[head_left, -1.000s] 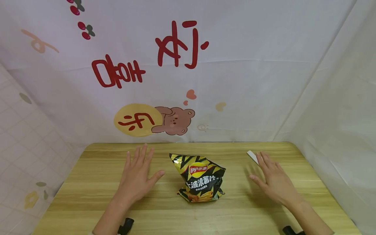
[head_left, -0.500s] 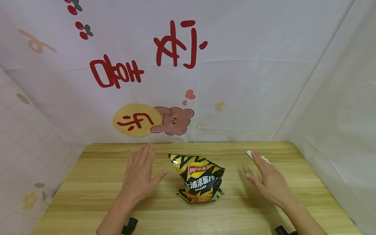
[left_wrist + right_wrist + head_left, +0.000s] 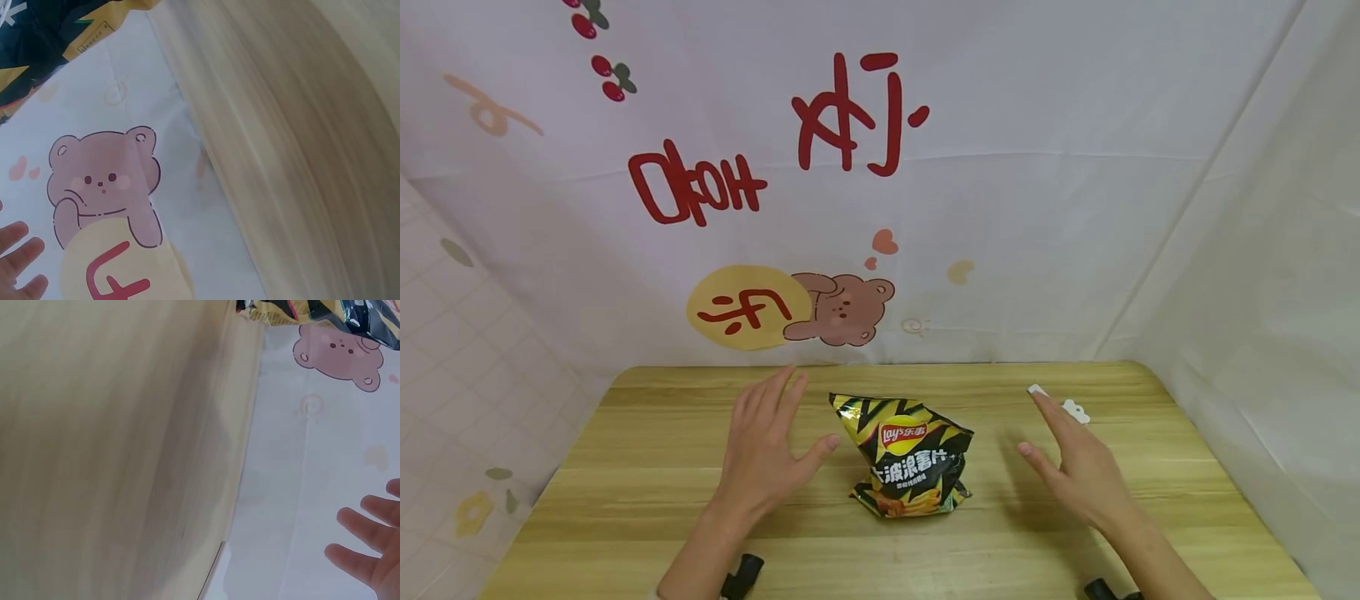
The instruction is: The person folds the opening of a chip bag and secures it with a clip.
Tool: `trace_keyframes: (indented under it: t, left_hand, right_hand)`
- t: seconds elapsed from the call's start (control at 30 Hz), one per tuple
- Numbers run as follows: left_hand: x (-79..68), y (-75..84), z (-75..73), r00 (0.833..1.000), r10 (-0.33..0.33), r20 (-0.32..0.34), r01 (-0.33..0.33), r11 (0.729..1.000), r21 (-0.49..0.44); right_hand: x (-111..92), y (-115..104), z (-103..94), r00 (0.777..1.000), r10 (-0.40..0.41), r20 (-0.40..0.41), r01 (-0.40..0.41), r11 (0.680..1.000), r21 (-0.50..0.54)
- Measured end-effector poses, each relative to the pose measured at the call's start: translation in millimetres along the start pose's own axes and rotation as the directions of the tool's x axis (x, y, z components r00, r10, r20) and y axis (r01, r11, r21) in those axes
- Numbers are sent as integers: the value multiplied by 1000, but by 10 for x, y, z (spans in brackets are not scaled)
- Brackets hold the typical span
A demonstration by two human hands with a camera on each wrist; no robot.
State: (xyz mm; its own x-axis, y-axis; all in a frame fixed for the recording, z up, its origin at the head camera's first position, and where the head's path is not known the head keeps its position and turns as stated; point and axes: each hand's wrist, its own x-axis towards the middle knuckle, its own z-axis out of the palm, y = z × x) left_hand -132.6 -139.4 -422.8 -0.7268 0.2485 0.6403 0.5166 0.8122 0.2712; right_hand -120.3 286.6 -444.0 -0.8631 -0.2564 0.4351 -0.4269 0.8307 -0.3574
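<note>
A black and yellow Lay's chip bag (image 3: 913, 458) stands near the middle of the wooden table. To its left my left hand (image 3: 763, 450) hovers with fingers extended and thumb pointing toward the bag, apart from it. On the other side my right hand (image 3: 1078, 467) is held above the table, fingers straight, also not touching the bag. Part of the bag (image 3: 56, 37) fills the upper left corner of the left wrist view, with fingertips (image 3: 25, 256) at lower left. In the right wrist view a bag edge (image 3: 325, 312) shows at the top and spread fingers (image 3: 362, 531) at the right.
Beyond the right hand lies a small white object with a scalloped end (image 3: 1076, 410), partly hidden by the fingers. A white printed cloth (image 3: 1037, 250) hangs behind the wooden table (image 3: 917, 567) and along both sides.
Both hands have moved inward toward the chip bag, the left one rightward and the right one leftward. More of the white object now shows. The bag stays in place.
</note>
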Motion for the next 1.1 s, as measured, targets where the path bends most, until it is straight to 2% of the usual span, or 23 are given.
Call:
trace_keyframes:
  t: [0.23,0.4,0.57,0.83,1.1]
  left_hand:
    - [62,90,18,998,27,-59,-29,999,-37]
    - [139,175,41,996,35,-85,-42,996,-77]
    - [231,290,85,994,49,-93,-59,992,-112]
    - [371,503,141,990,93,-102,-107,984,-143]
    - [416,586,206,978,159,-132,-181,968,-172]
  right_hand:
    - [14,-112,56,999,17,-33,-13,995,99]
    - [46,-173,98,999,28,-47,-21,992,126]
    - [90,-217,133,998,26,-59,-16,987,161]
    - [155,-310,164,995,-17,-98,37,978,206]
    - [178,-429,237,997,-24,-76,42,968,248]
